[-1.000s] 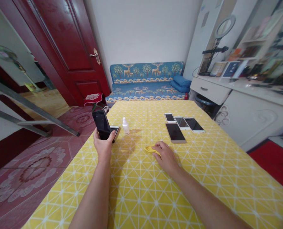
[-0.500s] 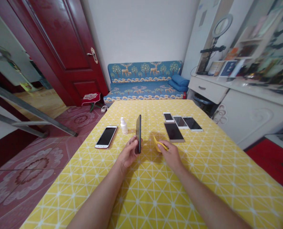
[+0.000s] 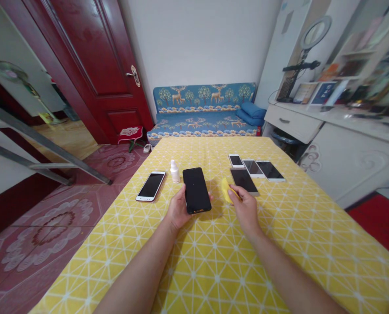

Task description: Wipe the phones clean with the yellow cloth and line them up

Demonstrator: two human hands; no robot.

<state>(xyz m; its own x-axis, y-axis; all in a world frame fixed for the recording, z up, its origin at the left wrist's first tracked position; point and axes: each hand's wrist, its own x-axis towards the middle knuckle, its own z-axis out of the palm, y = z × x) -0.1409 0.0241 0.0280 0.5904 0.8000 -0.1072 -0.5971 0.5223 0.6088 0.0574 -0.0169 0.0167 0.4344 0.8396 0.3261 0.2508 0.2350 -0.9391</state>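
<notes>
Glossy black smartphone (image 3: 197, 190) cradled in left hand (image 3: 177, 207); right hand (image 3: 245, 210) pinching yellow cloth (image 3: 226, 190).

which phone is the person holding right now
The black phone in the left hand, the only one off the yellow tablecloth.

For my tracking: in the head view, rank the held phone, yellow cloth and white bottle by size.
1. Black phone.
2. Yellow cloth and white bottle look alike; the right hand partly hides the cloth, so unranked.
</notes>
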